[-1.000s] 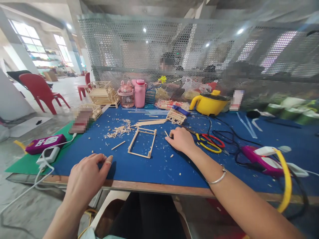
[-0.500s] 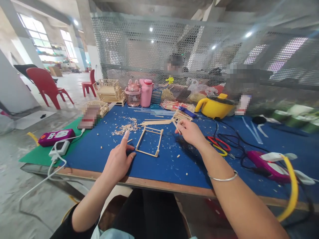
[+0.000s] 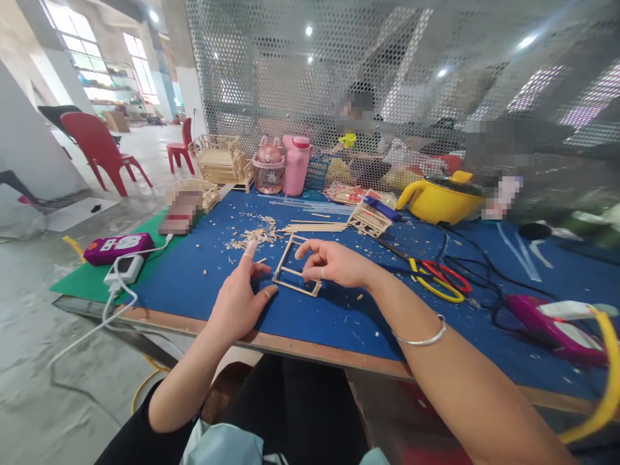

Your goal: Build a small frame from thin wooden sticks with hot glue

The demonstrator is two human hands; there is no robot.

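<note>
A rectangular frame of thin wooden sticks [image 3: 287, 259] lies flat on the blue table mat [image 3: 194, 284]. My left hand [image 3: 239, 297] rests on the mat at the frame's near left corner, fingers apart, the taped index finger raised, the thumb beside the corner. My right hand [image 3: 334, 263] hovers over the frame's right side with curled fingers pinched together; what they pinch is hidden. A bundle of long sticks [image 3: 314, 227] and a pile of wood shavings [image 3: 252, 237] lie just beyond the frame.
Yellow and red scissors [image 3: 436, 281], black cables and a pink glue gun [image 3: 547, 320] lie to the right. A small stick model [image 3: 369, 219], a yellow pot [image 3: 440, 197] and a pink bottle [image 3: 295, 165] stand at the back. A purple power strip [image 3: 119, 247] sits left. A person sits behind the mesh screen.
My right hand came back from the far side and now sits over the frame's right rail. My left hand moved from the table edge up to the frame's corner.
</note>
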